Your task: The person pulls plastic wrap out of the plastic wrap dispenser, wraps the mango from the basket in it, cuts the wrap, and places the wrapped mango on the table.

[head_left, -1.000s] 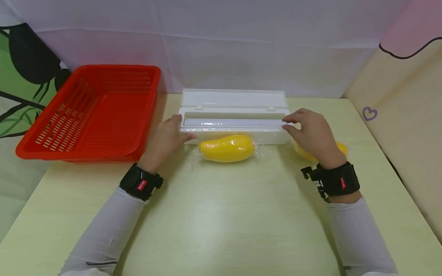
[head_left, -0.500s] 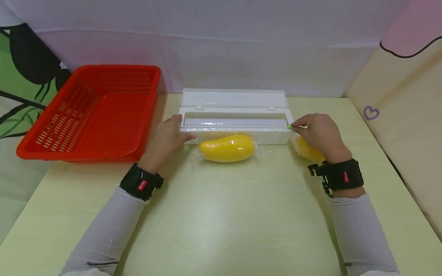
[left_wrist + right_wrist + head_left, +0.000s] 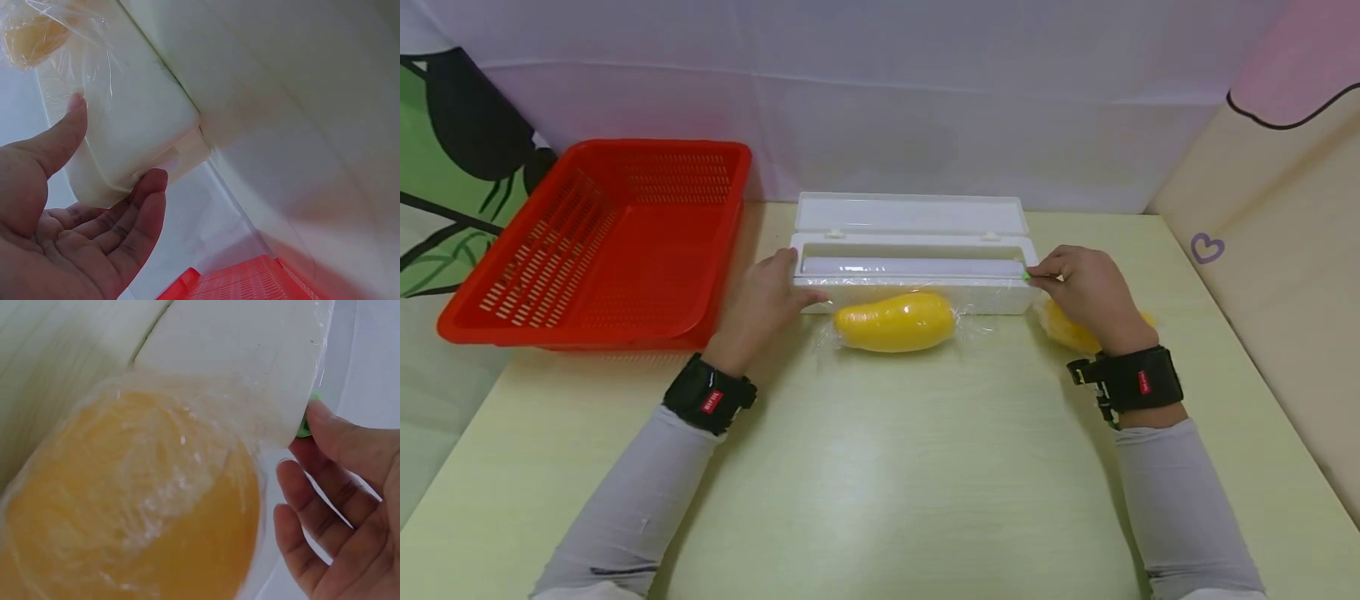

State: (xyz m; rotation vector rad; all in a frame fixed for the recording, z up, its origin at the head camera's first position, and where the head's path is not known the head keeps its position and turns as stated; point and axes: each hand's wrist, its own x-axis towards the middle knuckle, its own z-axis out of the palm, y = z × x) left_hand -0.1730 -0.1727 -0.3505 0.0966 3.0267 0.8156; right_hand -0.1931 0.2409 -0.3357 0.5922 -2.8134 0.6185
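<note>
A white cling film dispenser (image 3: 917, 296) lies with its lid raised and a film roll (image 3: 910, 267) inside. My left hand (image 3: 762, 302) grips its left end, thumb on the front face and fingers round the corner, as the left wrist view (image 3: 81, 244) also shows. At the right end, my right hand (image 3: 1086, 287) pinches a small green slide cutter (image 3: 304, 425) between thumb and forefinger at the front edge. Film drapes from that edge over a yellow mango-shaped fruit (image 3: 895, 322) in front of the box. Another film-wrapped yellow fruit (image 3: 144, 506) lies under the right hand, partly hidden in the head view.
A red slotted plastic basket (image 3: 647, 275) stands at the left, close beside my left forearm. A pale cloth (image 3: 925, 125) hangs right behind the dispenser's lid. The light wooden table (image 3: 865, 467) stretches toward me, and a printed panel (image 3: 1277, 275) borders it on the right.
My right hand has shifted right and down along the box's end, and the green cutter now shows at its fingertips. In the last half second it has edged slightly left. My left hand stays put.
</note>
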